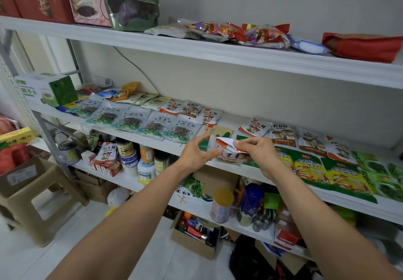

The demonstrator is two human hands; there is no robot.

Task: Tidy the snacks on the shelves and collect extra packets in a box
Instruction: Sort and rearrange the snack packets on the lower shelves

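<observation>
pinching one white-and-orange snack packet point(226, 152) between them, left hand point(197, 152) and right hand point(261, 153) grip its edges.

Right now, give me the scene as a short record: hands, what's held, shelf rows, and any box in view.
left hand: grip on packet, left edge
right hand: grip on packet, top right edge
packet: white and orange, held by both hands in front of the middle shelf edge
middle shelf: packets lying flat in rows
green packets: left part, overlapping row
yellow packets: right part, front row
box: cardboard, open, on the floor below, already holds items
</observation>
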